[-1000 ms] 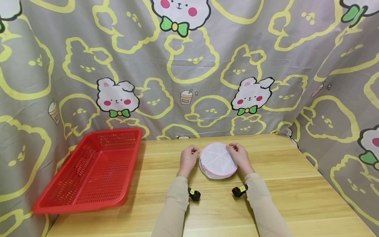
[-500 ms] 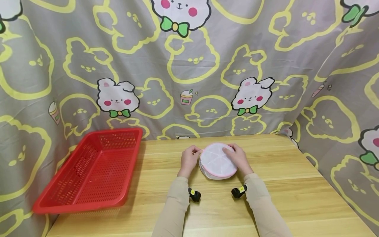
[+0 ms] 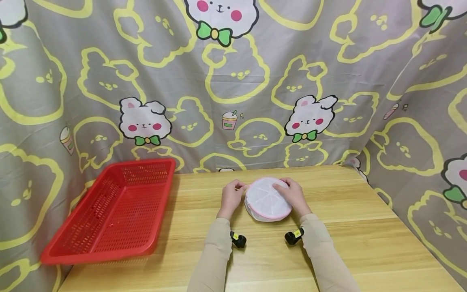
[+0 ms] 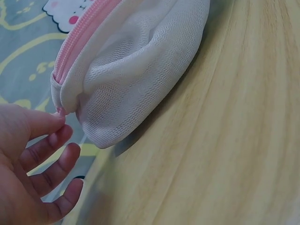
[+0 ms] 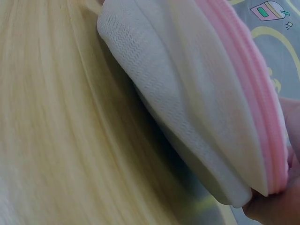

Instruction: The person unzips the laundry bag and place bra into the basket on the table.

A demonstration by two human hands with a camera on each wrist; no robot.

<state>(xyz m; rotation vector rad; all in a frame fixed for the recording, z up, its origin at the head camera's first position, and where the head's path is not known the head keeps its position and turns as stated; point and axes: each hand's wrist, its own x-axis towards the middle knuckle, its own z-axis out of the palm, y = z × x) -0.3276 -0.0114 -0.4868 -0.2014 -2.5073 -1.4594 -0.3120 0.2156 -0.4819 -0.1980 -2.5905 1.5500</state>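
A round white mesh laundry bag point(image 3: 268, 199) with a pink zipper point(image 5: 255, 89) around its top rests on the wooden table. My left hand point(image 3: 232, 196) pinches a small pink tab point(image 4: 61, 111) at the zipper's end between thumb and index finger, and its other fingers curve loosely in the left wrist view. On the other side, my right hand point(image 3: 293, 196) grips the bag's edge. Its thumb lies over the top panel while fingers reach underneath. The bag's mesh side point(image 4: 126, 79) sags in soft folds.
A red perforated plastic basket point(image 3: 120, 219) stands on the left part of the table point(image 3: 365, 227). A grey patterned curtain point(image 3: 197, 77) hangs behind and along both sides. Small black cameras point(image 3: 238, 240) are strapped to both wrists.
My right thumb has slid inward from the bag's rim onto its top panel, and the right hand has shifted slightly left. My left hand keeps its pinch on the tab.
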